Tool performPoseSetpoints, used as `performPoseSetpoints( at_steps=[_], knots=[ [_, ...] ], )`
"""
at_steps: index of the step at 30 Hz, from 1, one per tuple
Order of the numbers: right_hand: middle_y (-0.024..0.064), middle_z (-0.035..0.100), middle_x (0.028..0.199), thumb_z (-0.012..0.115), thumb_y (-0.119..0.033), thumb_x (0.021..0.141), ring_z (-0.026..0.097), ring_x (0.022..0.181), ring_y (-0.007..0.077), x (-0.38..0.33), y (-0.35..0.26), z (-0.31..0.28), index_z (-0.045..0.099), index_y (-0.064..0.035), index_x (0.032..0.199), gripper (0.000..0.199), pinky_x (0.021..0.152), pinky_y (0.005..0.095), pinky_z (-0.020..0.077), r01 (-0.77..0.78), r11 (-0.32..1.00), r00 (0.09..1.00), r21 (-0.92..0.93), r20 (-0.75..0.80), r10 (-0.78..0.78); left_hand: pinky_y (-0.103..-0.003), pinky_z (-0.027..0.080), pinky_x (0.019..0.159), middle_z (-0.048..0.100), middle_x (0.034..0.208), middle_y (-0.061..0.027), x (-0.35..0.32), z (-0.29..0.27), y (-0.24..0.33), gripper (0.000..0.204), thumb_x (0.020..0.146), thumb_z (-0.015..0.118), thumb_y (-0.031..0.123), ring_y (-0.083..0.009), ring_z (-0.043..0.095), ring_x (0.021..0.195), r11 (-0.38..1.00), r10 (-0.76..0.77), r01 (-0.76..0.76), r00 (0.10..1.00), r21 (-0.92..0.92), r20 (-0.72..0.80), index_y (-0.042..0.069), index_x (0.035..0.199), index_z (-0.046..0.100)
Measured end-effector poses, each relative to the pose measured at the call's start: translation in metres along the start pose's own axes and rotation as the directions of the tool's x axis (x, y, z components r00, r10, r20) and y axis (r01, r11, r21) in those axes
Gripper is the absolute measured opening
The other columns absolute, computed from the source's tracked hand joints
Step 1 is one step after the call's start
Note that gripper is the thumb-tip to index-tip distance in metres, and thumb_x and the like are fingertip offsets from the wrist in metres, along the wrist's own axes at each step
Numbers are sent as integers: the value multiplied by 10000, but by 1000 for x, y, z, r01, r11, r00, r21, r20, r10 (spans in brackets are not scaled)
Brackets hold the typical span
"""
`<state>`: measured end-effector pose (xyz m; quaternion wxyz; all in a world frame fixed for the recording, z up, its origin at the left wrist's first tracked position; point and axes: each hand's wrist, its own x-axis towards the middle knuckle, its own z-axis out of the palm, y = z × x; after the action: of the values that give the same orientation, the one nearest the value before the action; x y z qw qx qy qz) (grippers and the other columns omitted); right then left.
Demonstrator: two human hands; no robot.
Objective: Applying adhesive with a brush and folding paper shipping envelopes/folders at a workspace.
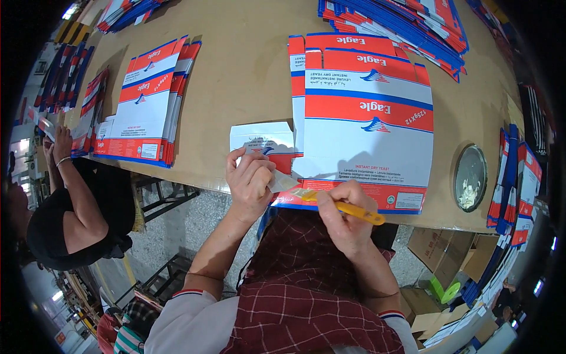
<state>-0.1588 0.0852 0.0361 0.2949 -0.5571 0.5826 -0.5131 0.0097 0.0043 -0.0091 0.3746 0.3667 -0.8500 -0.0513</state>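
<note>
A flat printed carton blank (362, 144) in red, white and blue lies in front of me at the table's near edge. My left hand (251, 182) is closed at its lower left corner, its fingers curled on a pale flap (282, 182) that is lifted at an angle. My right hand (349, 217) grips a brush with a yellow handle (368, 215). The brush's tip touches the carton's red lower strip beside the flap. Part of the carton's left side panel (262, 138) shows behind my left hand.
A round dish (470, 203) of whitish paste stands at the table's right. Stacked carton blanks (407, 29) lie at the far right, with another stack (144, 112) at the left. At the far left another person's hands (62, 144) handle cartons. Cardboard boxes (439, 253) sit below, right.
</note>
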Motion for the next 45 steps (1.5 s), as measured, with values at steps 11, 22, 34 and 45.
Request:
performPoseSetpoints(
  at_steps=[11,22,34,45],
  knots=[
    [20,495,587,605,-43,803,475,532,38,1,10,-4,449,-40,729,173,476,193,371,-289,877,949,383,-6,315,-409,372,825,575,699,-15,-1,0,1,211,555,584,-10,-179,582,730,999,-3,3,1000,-34,-7,94,617,411],
    [-13,476,569,592,-67,823,429,500,20,4,13,-2,451,-46,701,188,425,184,321,-391,721,884,572,15,466,-412,378,823,575,690,-14,1,0,2,273,535,628,-25,-187,590,721,996,-33,30,999,-83,-33,101,616,400],
    [21,512,526,575,-139,856,517,478,49,8,22,-2,446,-50,716,210,403,175,353,-365,784,907,503,0,422,-410,383,829,567,685,-15,-2,2,3,346,565,678,-30,-197,592,717,994,-67,62,996,-90,-59,112,638,371],
    [43,467,534,562,-202,868,444,459,89,5,33,1,455,-31,731,244,406,235,322,-363,887,932,286,130,339,-418,380,842,571,695,-20,-2,2,4,346,581,695,-20,-202,596,719,995,-61,56,997,-88,-54,110,647,381]
  ],
)
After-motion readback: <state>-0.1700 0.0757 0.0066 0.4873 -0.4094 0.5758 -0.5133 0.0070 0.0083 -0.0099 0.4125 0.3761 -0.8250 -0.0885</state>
